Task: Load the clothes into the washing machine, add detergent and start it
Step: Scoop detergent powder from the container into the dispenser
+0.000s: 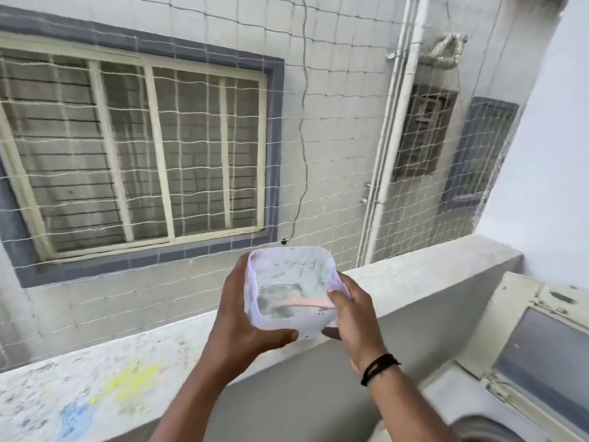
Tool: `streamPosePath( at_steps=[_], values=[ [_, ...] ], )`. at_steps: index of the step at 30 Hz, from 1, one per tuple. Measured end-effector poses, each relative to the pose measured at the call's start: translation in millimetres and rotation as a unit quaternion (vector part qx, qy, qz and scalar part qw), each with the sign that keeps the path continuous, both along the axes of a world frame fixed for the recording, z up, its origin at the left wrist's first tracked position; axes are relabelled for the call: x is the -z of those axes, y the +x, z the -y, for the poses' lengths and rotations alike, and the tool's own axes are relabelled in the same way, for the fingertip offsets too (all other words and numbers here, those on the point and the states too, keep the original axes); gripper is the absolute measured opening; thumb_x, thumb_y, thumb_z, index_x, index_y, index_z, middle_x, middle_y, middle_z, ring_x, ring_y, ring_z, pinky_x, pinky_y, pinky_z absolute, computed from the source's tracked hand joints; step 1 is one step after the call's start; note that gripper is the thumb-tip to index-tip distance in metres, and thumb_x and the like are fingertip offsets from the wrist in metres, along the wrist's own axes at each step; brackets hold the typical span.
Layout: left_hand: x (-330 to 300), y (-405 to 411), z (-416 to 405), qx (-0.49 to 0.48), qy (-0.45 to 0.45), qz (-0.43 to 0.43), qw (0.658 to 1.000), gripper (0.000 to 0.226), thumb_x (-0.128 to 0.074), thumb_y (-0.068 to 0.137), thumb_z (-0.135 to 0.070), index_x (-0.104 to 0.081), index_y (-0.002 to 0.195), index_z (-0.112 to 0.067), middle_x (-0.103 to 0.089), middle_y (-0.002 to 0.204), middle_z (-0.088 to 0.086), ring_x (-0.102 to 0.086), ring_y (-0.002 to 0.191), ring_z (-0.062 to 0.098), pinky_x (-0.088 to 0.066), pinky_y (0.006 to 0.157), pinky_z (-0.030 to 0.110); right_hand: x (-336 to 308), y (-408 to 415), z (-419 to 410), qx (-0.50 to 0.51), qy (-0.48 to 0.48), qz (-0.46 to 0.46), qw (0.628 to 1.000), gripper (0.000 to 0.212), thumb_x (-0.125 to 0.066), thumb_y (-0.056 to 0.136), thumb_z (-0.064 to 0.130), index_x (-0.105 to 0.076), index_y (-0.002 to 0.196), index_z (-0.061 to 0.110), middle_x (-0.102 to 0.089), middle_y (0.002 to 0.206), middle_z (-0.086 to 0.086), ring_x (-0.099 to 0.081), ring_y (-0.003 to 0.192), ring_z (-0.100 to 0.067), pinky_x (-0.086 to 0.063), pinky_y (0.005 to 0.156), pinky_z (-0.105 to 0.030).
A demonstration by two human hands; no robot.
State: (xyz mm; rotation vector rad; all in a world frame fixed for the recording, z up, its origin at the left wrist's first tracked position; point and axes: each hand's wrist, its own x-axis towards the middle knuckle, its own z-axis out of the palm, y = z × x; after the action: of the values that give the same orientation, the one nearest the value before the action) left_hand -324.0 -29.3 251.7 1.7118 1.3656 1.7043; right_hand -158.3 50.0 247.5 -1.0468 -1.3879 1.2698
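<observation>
Holding a translucent white plastic tub [291,290] between both hands, a person stands at a rough, paint-speckled concrete ledge [111,371]. The left hand [245,317] wraps its side, thumb curled under the near edge. The tub is squarish with rounded corners, open-topped, its inside smeared with powdery residue. The right hand [353,317] pinches the right rim, a black band [379,368] on its wrist. At far right sits a cream washing machine [522,355].
</observation>
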Motion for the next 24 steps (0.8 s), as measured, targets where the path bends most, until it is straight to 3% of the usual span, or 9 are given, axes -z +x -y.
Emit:
streamPosePath(
  at_steps=[2, 5, 7, 10, 14, 17, 20, 22, 24],
  values=[
    [1, 21, -13, 0.032, 0.006, 0.005, 0.999, 0.120, -0.094, 0.051, -0.002, -0.035, 0.140, -0.055, -0.045, 0.143, -0.022, -0.046, 0.135, 0.004, -0.049, 0.101, 0.028, -4, 25, 1, 0.039, 0.042, -0.029, 0.998, 0.032, -0.052, 0.097, 0.016, -0.067, 0.122, 0.031, -0.075, 0.107, 0.006, -0.070, 0.089, -0.012, -0.055, 0.068, -0.033],
    [9, 60, -35, 0.104, -0.027, 0.025, 0.994, 0.139, -0.101, 0.047, -0.022, -0.016, 0.156, -0.038, -0.026, 0.160, -0.013, -0.033, 0.147, 0.012, -0.043, 0.112, 0.048, -6, 74, 4, 0.105, 0.087, -0.075, 0.988, 0.029, -0.054, 0.100, 0.012, -0.069, 0.122, 0.023, -0.076, 0.106, 0.010, -0.070, 0.088, -0.002, -0.055, 0.065, -0.023],
    [12, 85, -45, 0.196, -0.050, 0.069, 0.977, 0.141, -0.100, 0.048, -0.022, -0.012, 0.157, -0.036, -0.022, 0.163, -0.012, -0.032, 0.148, 0.014, -0.043, 0.112, 0.051, 0, 107, 5, 0.146, 0.091, -0.081, 0.982, 0.029, -0.053, 0.102, 0.015, -0.067, 0.125, 0.025, -0.074, 0.111, 0.016, -0.069, 0.098, 0.000, -0.059, 0.077, -0.029],
    [22, 131, -58, 0.324, -0.123, 0.132, 0.929, 0.130, -0.095, 0.054, -0.028, -0.015, 0.156, -0.044, -0.027, 0.163, -0.012, -0.038, 0.146, 0.018, -0.044, 0.110, 0.052, 15, 165, 10, 0.216, 0.125, -0.056, 0.967, 0.029, -0.057, 0.101, 0.022, -0.066, 0.128, 0.026, -0.069, 0.126, 0.011, -0.062, 0.121, -0.010, -0.049, 0.105, -0.041],
    [58, 196, -70, 0.390, -0.330, 0.279, 0.813, 0.116, -0.098, 0.045, -0.052, -0.050, 0.145, -0.019, -0.056, 0.139, 0.010, -0.054, 0.125, 0.033, -0.042, 0.102, 0.056, 30, 226, 24, 0.253, 0.153, -0.015, 0.955, 0.029, -0.055, 0.099, 0.012, -0.067, 0.122, 0.025, -0.068, 0.123, 0.021, -0.059, 0.122, 0.001, -0.045, 0.098, -0.012],
    [96, 244, -71, 0.349, -0.320, 0.265, 0.840, 0.093, -0.096, 0.053, -0.037, -0.059, 0.134, -0.013, -0.062, 0.128, 0.027, -0.066, 0.104, 0.036, -0.055, 0.080, 0.054, 53, 268, 25, 0.256, 0.124, 0.067, 0.956, 0.026, -0.056, 0.099, 0.021, -0.069, 0.116, 0.035, -0.070, 0.118, 0.022, -0.061, 0.120, -0.001, -0.045, 0.097, -0.012],
    [129, 291, -70, 0.315, -0.326, 0.302, 0.839, 0.105, -0.100, 0.046, -0.030, -0.050, 0.137, -0.012, -0.062, 0.125, 0.028, -0.068, 0.102, 0.039, -0.058, 0.070, 0.049, 73, 309, 38, 0.300, 0.116, 0.168, 0.932, 0.028, -0.060, 0.098, 0.021, -0.065, 0.119, 0.040, -0.067, 0.121, 0.023, -0.060, 0.118, 0.003, -0.043, 0.096, -0.009],
    [143, 310, -71, 0.304, -0.340, 0.307, 0.835, 0.109, -0.101, 0.046, -0.025, -0.046, 0.139, -0.013, -0.055, 0.136, 0.030, -0.056, 0.122, 0.052, -0.055, 0.076, 0.059, 82, 322, 46, 0.352, 0.184, 0.263, 0.880, 0.040, -0.068, 0.092, 0.011, -0.062, 0.128, 0.029, -0.064, 0.127, 0.016, -0.058, 0.120, 0.000, -0.042, 0.100, -0.013],
    [155, 325, -73, 0.306, -0.337, 0.309, 0.835, 0.111, -0.101, 0.045, -0.025, -0.044, 0.140, -0.011, -0.053, 0.136, 0.033, -0.053, 0.122, 0.056, -0.055, 0.073, 0.059, 90, 332, 54, 0.389, 0.260, 0.329, 0.820, 0.039, -0.074, 0.083, 0.006, -0.065, 0.117, 0.022, -0.064, 0.120, 0.008, -0.059, 0.110, -0.010, -0.045, 0.096, -0.022]
  ],
)
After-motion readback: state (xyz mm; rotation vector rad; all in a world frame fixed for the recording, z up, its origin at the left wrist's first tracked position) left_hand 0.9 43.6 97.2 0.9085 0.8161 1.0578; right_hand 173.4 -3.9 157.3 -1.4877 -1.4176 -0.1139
